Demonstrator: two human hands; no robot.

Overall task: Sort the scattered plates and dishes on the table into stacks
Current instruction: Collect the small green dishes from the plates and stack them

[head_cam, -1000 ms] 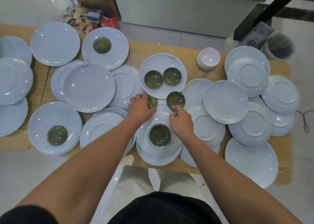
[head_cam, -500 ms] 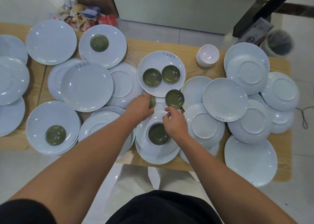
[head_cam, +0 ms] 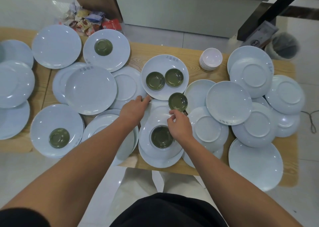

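Note:
Pale blue plates lie scattered and overlapping on the wooden table (head_cam: 172,52). One plate (head_cam: 164,61) carries two small green dishes (head_cam: 155,80). A third green dish (head_cam: 177,101) sits just below it, and another (head_cam: 162,137) stands on a plate pile (head_cam: 160,159) at the near edge. My left hand (head_cam: 135,107) curls over a green dish now hidden beneath it, fingertips at the plate's rim. My right hand (head_cam: 180,126) has curled fingers just short of the third dish's near rim; contact is unclear.
More green dishes rest on plates at back left (head_cam: 103,47) and front left (head_cam: 59,138). A stack of small white bowls (head_cam: 211,58) stands at the back. A bin (head_cam: 283,45) and snack wrappers (head_cam: 86,22) lie beyond the table.
The green dish beside my left fingers has vanished under that hand. My right fingertips drew slightly left and back from the third dish, which stayed put.

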